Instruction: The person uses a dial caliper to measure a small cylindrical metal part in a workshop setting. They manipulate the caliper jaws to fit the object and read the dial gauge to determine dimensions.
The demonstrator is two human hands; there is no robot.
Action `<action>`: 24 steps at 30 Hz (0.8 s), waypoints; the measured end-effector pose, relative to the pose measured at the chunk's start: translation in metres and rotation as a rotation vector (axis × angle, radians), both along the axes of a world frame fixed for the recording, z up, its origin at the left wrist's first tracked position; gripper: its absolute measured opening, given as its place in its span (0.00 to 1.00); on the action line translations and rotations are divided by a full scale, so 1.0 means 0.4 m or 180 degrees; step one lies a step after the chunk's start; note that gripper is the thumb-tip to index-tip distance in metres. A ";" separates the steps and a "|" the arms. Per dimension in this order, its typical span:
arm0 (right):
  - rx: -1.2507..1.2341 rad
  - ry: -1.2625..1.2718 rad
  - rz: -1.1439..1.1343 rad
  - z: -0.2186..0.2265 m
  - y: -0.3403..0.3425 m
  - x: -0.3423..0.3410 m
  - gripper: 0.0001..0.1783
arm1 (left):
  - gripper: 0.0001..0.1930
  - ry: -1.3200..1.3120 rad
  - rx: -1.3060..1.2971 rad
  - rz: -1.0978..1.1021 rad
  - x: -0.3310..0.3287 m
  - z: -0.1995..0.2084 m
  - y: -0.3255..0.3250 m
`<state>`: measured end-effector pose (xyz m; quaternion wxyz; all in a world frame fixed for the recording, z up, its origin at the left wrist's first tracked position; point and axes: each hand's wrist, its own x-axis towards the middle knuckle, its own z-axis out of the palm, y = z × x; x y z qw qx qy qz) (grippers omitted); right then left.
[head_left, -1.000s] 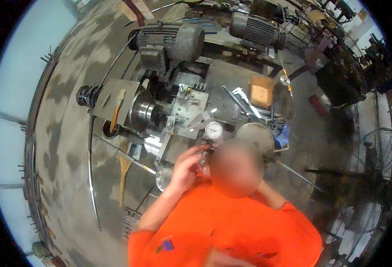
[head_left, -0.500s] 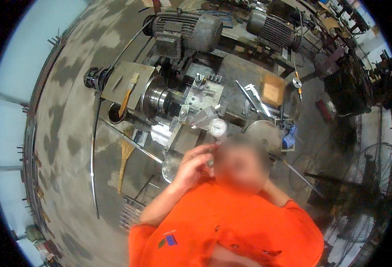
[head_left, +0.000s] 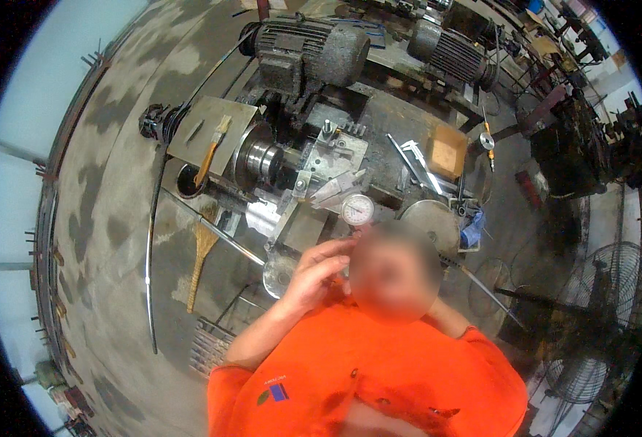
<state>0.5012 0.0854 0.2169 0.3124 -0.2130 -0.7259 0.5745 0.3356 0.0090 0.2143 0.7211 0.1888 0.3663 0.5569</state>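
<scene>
A dial caliper (head_left: 357,210) is held up in front of my chest, its round white face turned upward and its grey jaws pointing away toward the lathe. Its lower end runs into a blurred patch. Beside that patch is my left hand (head_left: 316,275), with bent fingers closed around something mostly hidden. Of my right arm only the forearm (head_left: 448,317) shows; the hand and its fingers are lost behind the blur. Beyond the caliper, a shiny ringed metal workpiece (head_left: 264,162) sits at the lathe chuck, next to the tool post (head_left: 330,156).
A brush (head_left: 215,146) lies on the flat headstock cover, above a dark pot (head_left: 190,179). To the right are a vernier caliper (head_left: 421,164) and a tan tray (head_left: 446,151). A straw broom (head_left: 201,258) lies at left; a caged fan (head_left: 608,277) stands at right.
The caliper's jaws have tilted slightly and show more sharply. My left hand stays almost in place, its fingers a little shifted. The whole view has moved slightly.
</scene>
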 end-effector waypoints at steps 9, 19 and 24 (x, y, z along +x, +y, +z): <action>0.0418 -0.0144 -0.0004 -0.007 -0.003 0.009 0.09 | 0.21 0.0082 0.0018 -0.0030 0.006 0.007 -0.004; -0.0011 -0.0176 -0.0330 -0.008 0.014 0.041 0.10 | 0.20 -0.0714 -0.0265 0.0362 -0.002 -0.008 0.011; -0.0533 -0.0273 -0.0467 -0.007 0.026 0.064 0.08 | 0.19 -0.0965 -0.0237 0.0451 0.000 -0.013 0.009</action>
